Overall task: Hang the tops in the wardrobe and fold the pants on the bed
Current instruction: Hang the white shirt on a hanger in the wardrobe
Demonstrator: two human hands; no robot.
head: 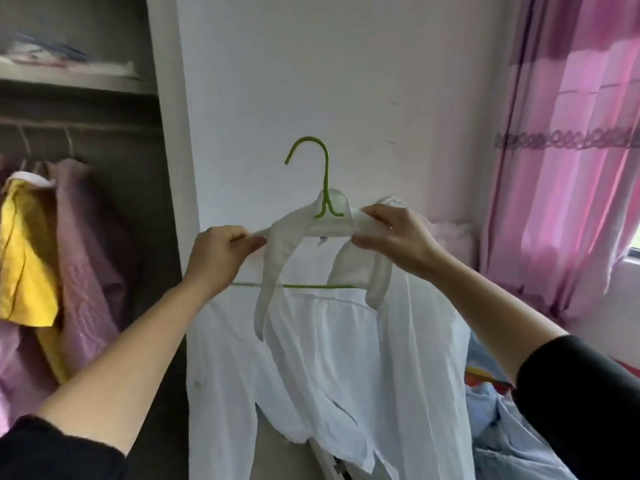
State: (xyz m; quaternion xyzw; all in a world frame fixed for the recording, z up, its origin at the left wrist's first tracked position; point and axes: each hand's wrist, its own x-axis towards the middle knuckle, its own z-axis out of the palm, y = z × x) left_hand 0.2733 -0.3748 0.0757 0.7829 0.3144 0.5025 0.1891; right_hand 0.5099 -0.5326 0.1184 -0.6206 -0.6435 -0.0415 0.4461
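A white long-sleeved top (pixel 332 368) hangs on a green wire hanger (pixel 325 178), held up in front of the white wall. My left hand (pixel 221 258) grips the top's left shoulder and the hanger arm under it. My right hand (pixel 391 237) pinches the collar and right shoulder of the top. The hanger's hook points up, free of any rail. The open wardrobe (pixel 104 140) is to the left, its rail holding a pink garment (pixel 86 258) and a yellow one (pixel 24 258).
A wardrobe shelf (pixel 69 72) above the rail carries folded items. Pink curtains (pixel 568 168) cover a window at right. Light blue clothes (pixel 502 438) lie on the bed at the lower right. The wardrobe's white side panel (pixel 173 168) stands between wardrobe and top.
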